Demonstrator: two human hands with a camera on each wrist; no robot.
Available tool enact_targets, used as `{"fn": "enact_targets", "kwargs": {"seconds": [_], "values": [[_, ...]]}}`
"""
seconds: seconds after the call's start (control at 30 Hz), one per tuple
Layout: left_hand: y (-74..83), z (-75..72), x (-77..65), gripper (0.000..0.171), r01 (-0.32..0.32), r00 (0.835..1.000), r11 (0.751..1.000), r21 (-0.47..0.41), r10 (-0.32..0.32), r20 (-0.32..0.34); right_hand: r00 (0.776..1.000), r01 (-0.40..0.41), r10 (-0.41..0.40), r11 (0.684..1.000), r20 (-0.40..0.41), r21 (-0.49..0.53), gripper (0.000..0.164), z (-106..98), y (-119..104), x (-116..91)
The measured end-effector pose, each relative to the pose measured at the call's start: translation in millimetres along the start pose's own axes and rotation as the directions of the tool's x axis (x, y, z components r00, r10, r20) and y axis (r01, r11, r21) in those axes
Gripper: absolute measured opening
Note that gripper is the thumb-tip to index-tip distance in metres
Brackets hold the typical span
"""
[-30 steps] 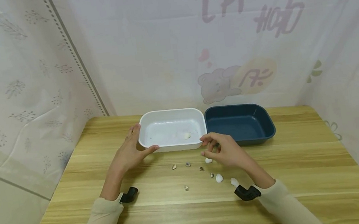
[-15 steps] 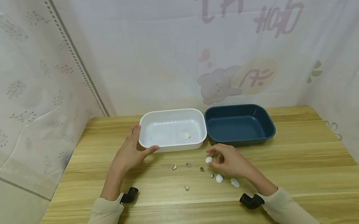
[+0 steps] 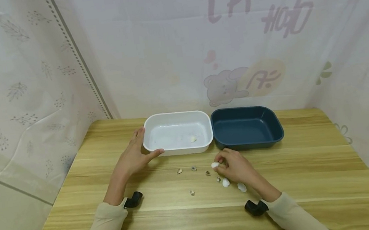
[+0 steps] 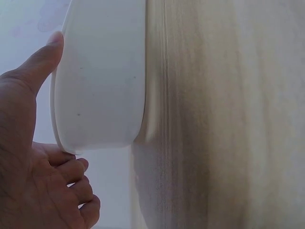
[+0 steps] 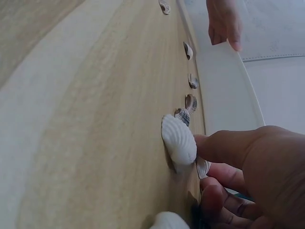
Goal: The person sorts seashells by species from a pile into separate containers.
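Observation:
At its left end, the white rectangular tub (image 3: pixel 179 148) is held at a corner by my left hand (image 3: pixel 132 156). The thumb lies on the front rim and the fingers bend against the end wall, as the left wrist view shows. My right hand (image 3: pixel 235 165) pinches a white seashell (image 3: pixel 215 165) between thumb and fingers at the tabletop, in front of the tubs. In the right wrist view that shell (image 5: pixel 203 167) is partly hidden behind another white ribbed shell (image 5: pixel 178 140). One pale shell (image 3: pixel 193 139) lies inside the white tub.
A dark blue tub (image 3: pixel 248 146) stands against the white one's right side. Several small brown-grey shells, such as one at the left (image 3: pixel 179 171) and one nearer (image 3: pixel 192 193), lie on the wooden table (image 3: pixel 170 224). Two white shells lie by the right wrist, one outermost (image 3: pixel 242 187). Patterned cloth hangs behind.
My right hand has come down from the white tub's front right corner to the table and now pinches the white seashell. The left hand stays where it was.

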State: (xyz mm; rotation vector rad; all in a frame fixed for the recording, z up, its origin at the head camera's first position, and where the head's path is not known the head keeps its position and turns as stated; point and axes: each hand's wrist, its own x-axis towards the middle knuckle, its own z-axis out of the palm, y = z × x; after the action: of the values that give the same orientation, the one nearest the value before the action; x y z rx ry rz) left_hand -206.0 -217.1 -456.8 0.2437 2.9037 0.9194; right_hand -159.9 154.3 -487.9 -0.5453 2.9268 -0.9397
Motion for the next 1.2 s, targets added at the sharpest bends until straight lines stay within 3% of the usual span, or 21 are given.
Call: {"fn": "enact_targets", "kwargs": {"seconds": [0.37, 0.87, 1.2], "values": [[1.1, 0.5, -0.8, 0.123, 0.009, 1.0, 1.0, -0.003, -0.009, 0.015, 1.0, -0.016, 0.016, 1.0, 0.01, -0.004, 0.018, -3, -4, -3], [0.0, 0.5, -1.5, 0.124, 0.009, 1.0, 1.0, -0.003, -0.009, 0.007, 0.987, 0.159, -0.16, 0.982, -0.001, 0.096, 0.017, -26, -24, -2], [-0.4, 1.3, -1.9, 0.122, 0.005, 1.0, 1.0, -0.004, -0.005, 0.004, 0.979, 0.199, -0.195, 0.977, -0.05, 0.073, 0.017, -37, -30, 11]]}}
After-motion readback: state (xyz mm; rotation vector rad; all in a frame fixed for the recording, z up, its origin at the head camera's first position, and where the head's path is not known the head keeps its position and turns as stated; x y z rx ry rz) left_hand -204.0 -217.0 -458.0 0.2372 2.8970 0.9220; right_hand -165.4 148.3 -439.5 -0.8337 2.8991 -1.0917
